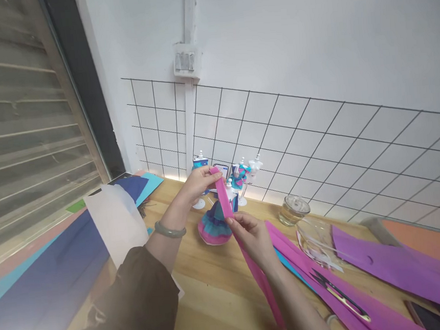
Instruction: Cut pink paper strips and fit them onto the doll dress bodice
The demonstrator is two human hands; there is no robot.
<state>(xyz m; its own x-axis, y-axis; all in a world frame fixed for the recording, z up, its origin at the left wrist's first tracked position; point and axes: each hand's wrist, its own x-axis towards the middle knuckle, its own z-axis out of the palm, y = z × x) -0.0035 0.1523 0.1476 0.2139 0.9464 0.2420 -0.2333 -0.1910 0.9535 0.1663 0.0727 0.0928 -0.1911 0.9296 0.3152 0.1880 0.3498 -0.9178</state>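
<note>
A pink strip (223, 193) is stretched between my two hands, above the wooden table. My left hand (203, 181) pinches its upper end, and my right hand (249, 229) pinches it lower down; the rest trails below my right hand toward the bottom of the view. Just behind the strip stands a small mannequin wearing a layered blue, turquoise and pink skirt (214, 226); the strip partly hides it. Further back are a small form in a blue top (200, 162), one with turquoise and pink pieces (239, 176) and a white one (255, 165).
Blue and white sheets (113, 223) lie at the left. On the right are a glass jar (293, 209), pink sheets (300, 253), snips (345, 298), a clear bag (319, 238) and purple sheets (398, 265). A black wire grid (283, 139) lines the wall.
</note>
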